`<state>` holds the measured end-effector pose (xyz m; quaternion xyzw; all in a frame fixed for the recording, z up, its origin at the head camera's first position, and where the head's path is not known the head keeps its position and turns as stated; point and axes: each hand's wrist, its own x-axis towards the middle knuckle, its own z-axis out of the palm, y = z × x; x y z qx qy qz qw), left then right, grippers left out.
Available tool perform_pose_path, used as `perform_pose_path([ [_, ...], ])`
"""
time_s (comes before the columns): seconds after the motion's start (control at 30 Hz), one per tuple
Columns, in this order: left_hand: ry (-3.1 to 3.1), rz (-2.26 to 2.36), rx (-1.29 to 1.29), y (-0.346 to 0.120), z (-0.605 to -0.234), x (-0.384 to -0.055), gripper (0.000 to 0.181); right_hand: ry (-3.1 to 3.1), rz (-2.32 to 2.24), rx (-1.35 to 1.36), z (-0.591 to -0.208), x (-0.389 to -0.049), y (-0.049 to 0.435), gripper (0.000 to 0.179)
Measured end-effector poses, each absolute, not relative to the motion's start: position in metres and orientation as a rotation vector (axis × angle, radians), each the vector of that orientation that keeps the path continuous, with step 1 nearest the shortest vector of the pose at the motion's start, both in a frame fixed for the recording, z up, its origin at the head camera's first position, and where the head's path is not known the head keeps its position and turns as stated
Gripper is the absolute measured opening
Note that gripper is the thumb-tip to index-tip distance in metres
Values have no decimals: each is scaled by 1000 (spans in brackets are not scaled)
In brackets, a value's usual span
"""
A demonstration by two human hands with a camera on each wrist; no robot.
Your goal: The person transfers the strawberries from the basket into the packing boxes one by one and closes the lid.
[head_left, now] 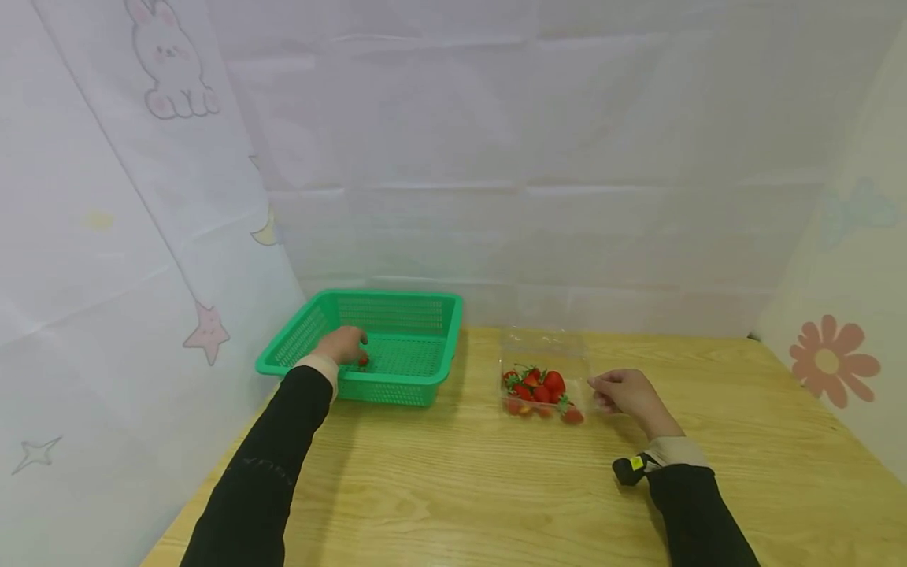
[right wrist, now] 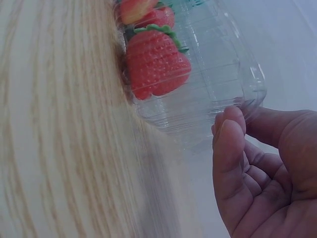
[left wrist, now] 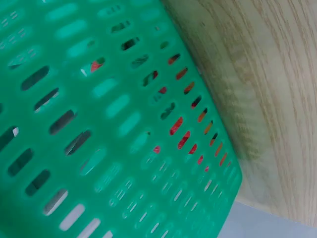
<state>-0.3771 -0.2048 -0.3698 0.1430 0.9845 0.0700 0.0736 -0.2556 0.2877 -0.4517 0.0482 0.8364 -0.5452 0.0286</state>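
Over the left front of the green plastic basket [head_left: 401, 391], my left hand [head_left: 342, 345] reaches inside with its fingers bent downward. A red strawberry [head_left: 364, 360] shows just below the fingers; whether they grip it is unclear. The left wrist view has the basket wall [left wrist: 119, 163] up close, with red bits behind its slots and the fingers hidden. My right hand [head_left: 633, 396] pinches the right edge of a clear plastic box [head_left: 544, 346] between thumb and fingers. Several strawberries [right wrist: 157, 63] with green leaves lie in the box.
Both containers stand on a light wooden table [head_left: 418, 488], the basket left and the box right of centre. Pale printed sheets [head_left: 531, 157] hang behind and along both sides. A small black device [head_left: 628, 471] is strapped to my right wrist.
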Motion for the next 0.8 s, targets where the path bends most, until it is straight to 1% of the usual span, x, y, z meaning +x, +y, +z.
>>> perform_pose_path([
  [0.37,2839,239,439,-204,-391,-386,40,2571,-1681,164,-449,-251,286,44],
  [0.53,2798,252,434,-203,-395,-387,42,2570,-1685,169,-449,-250,289,43],
  [0.8,2762,204,457,-202,-397,-389,36,2573,-1682,169,-449,-248,291,44],
])
